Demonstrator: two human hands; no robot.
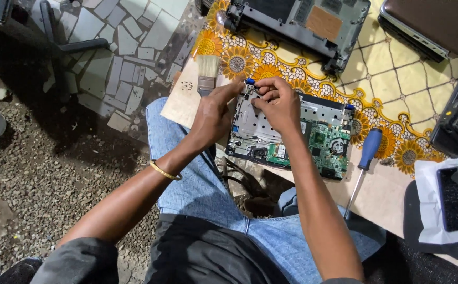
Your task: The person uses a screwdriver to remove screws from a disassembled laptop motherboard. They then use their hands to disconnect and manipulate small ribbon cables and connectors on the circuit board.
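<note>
An opened laptop base (313, 131) lies on the table's near edge, showing a silver metal plate and a green circuit board (326, 144). My left hand (214, 113) grips the base's left edge near its far corner. My right hand (277, 100) rests on the metal plate at the same corner, its fingertips pinched together on a small part by the blue hinge piece (250, 81). What the fingertips pinch is too small to tell. A gold bangle (164, 171) sits on my left wrist.
A flat paintbrush (207, 73) lies left of the base. A blue-handled screwdriver (364, 160) lies to its right. Another dismantled laptop shell (302, 23) sits at the far side of the sunflower-patterned cloth (397, 79). A phone (453, 199) rests on white cloth at right. Gravel and tiled floor lie left.
</note>
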